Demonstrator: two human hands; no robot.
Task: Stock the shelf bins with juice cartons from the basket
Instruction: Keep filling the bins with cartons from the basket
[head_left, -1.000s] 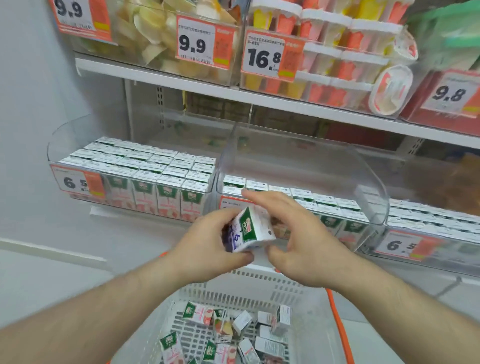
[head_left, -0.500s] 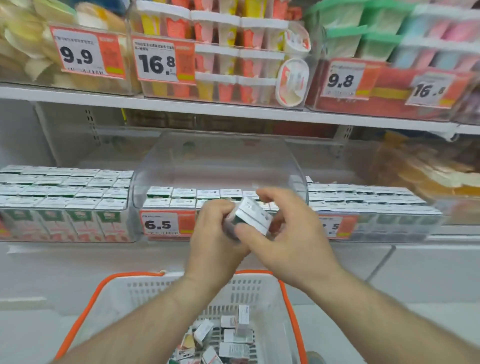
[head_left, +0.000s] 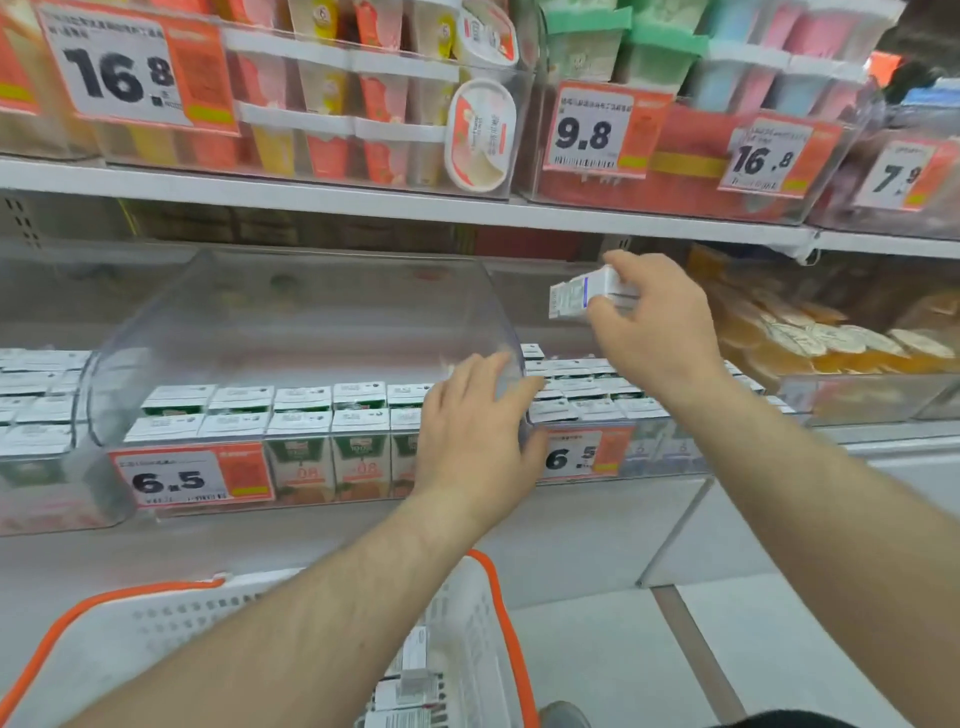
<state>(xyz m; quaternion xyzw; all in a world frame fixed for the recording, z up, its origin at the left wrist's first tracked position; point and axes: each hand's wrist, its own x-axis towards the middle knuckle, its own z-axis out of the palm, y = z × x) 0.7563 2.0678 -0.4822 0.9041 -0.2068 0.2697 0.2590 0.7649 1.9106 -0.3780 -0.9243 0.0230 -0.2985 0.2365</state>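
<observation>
Right hand (head_left: 657, 332) is up high, thumb and fingers pinched round a small juice carton (head_left: 584, 295) — it hangs in the air above the right-hand bin (head_left: 587, 457), under the edge of the upper shelf (head_left: 363, 200). Left hand (head_left: 475, 431) is flat and relaxed, fingers straight, resting against the clear front corner of the middle bin (head_left: 291, 332) and gripping nothing.

That carton looks light and stiff, a little brick with hard corners; squeeze the broad faces too hard and it could dent, so a pinch across the narrow sides, as now, seems the safe hold. The coated card may be a bit slick.

Counting outward: one carton in hand. The middle bin shows two rows along its front edge, five tops visible in each before the left hand covers the rest, and plenty of bare room behind them. The right-hand bin is packed several rows deep — too blurred and hidden to count. A third bin at the left edge of the shelf is also full of cartons, count unclear. Two price tags reading 6.5 sit on the bin fronts.

Down at the bottom edge, the white basket (head_left: 483, 623) with its orange rim holds at least three more cartons, most of it hidden behind the left forearm. My guess: the stocking is well along, not finished.
</observation>
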